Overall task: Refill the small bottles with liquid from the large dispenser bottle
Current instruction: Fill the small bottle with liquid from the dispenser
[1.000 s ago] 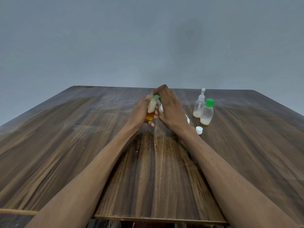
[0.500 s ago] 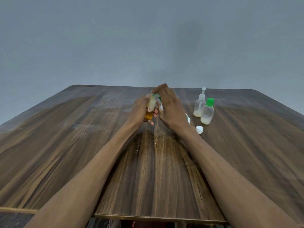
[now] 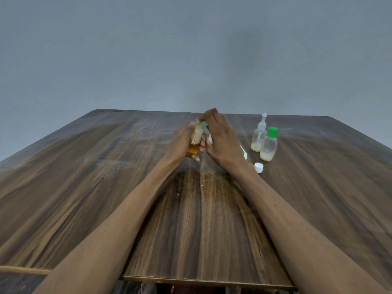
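Grey wall (image 3: pixel 191 49) fills the upper half of what we see, and below it a dark wood-grain table (image 3: pixel 84 198) spreads toward us, its near edge at the bottom. Our two bare forearms reach out over the middle of it and meet near the far half. Our right hand (image 3: pixel 222 143) curls round the dispenser (image 3: pixel 243 152), which is almost wholly hidden behind it; we make out only a white and green sliver at the wrist side and a green spout (image 3: pixel 204 123) tipped leftward at the fingertips. Our left hand (image 3: pixel 180 143) grips a small bottle (image 3: pixel 194 143), held just above the table and leaning slightly, with amber liquid in its lower part, a paler band above and a red-edged label on its side; the green spout meets its mouth. To the right, well apart from the hands, two more small bottles stand upright and touching: a spray bottle (image 3: pixel 258 136) with a white nozzle and a green-capped bottle (image 3: pixel 269 146), each with a little pale liquid at the bottom. Just in front of them, beside our right wrist, a white cap (image 3: pixel 258 167) lies on the wood.
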